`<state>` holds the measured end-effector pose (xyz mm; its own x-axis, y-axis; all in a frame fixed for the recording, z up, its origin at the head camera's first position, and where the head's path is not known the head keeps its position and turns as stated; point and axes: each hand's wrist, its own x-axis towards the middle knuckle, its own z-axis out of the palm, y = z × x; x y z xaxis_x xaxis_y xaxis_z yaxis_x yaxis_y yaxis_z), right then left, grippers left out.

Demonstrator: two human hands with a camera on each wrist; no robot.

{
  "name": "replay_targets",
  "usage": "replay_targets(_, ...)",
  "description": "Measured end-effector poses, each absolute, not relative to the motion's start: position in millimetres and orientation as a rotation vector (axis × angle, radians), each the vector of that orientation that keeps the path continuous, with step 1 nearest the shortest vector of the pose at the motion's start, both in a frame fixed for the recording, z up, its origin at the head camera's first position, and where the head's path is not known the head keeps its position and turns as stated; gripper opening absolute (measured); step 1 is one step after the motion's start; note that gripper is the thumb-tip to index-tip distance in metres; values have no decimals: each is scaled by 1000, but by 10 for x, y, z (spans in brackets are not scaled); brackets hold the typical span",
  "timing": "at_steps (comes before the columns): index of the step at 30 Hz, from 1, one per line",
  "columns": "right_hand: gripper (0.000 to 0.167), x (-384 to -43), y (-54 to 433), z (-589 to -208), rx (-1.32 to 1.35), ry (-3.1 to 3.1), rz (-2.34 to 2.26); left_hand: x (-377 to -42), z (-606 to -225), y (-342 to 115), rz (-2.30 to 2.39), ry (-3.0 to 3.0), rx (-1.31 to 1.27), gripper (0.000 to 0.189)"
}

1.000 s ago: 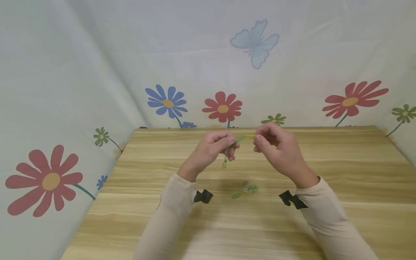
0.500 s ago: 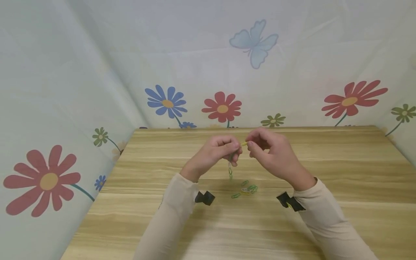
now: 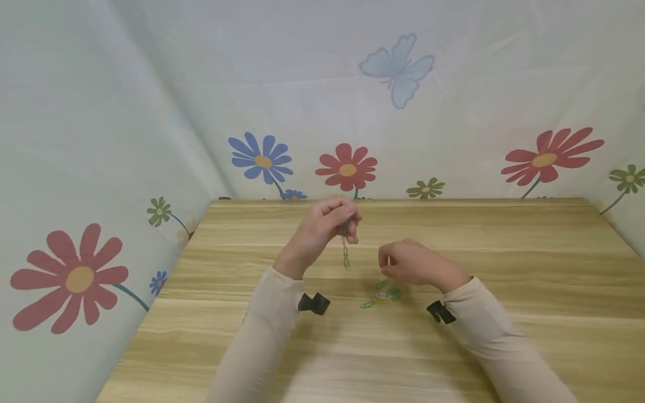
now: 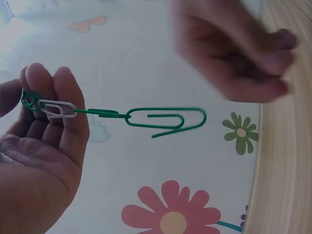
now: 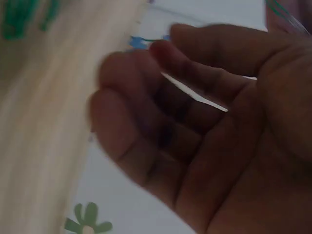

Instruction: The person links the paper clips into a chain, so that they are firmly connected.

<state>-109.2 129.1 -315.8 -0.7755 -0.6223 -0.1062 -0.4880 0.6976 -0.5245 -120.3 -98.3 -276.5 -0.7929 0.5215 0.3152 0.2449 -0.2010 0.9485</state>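
Observation:
My left hand [image 3: 322, 229] is raised over the table and pinches a paper clip chain [image 3: 346, 258] between thumb and fingers. In the left wrist view, green clips bunch at the fingertips, then a white paper clip [image 4: 58, 109] and two green ones follow, the last green paper clip [image 4: 165, 118] dangling free. The top of the chain is hidden by the fingers. Lower and to the right, my right hand [image 3: 413, 263] has loosely bent fingers with nothing between them, as the right wrist view [image 5: 214, 112] shows. Its fingertips are just above a green paper clip [image 3: 381, 284] on the table.
Several loose paper clips lie on the wooden table [image 3: 529, 268] below the hands: a yellow clip [image 3: 382, 299], a white one and green ones, with one green clip [image 3: 368, 304] a little apart on the left. A flower-printed curtain [image 3: 302, 84] stands behind the table's far edge.
My right hand has let go of the yellow paper clip and moved down toward the loose clips. My left hand has shifted a little left and up, still holding the chain.

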Motion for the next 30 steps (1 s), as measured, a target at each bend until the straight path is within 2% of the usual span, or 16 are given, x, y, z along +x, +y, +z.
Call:
replay_targets(8, 20, -1035, 1136, -3451, -834, 2680, -427, -1239, -2715, -968, 2268, 1785, 830, 21)
replay_targets(14, 17, -1034, 1126, -3480, -738, 2674, -415, -1255, -2717, -955, 2265, 1773, 847, 21)
replay_targets(21, 19, -1112, 1151, -3580, -669, 2608, -522, -1248, -2742, -964, 2255, 1783, 841, 22)
replay_targets(24, 22, -1130, 1161, -3630, -699, 2602, -568, -1244, -2760, -971, 2250, 1781, 841, 26)
replay_targets(30, 22, -1226, 1219, -3593, -835, 2628, -841, -1243, -2757, -988, 2224, 1823, 848, 23)
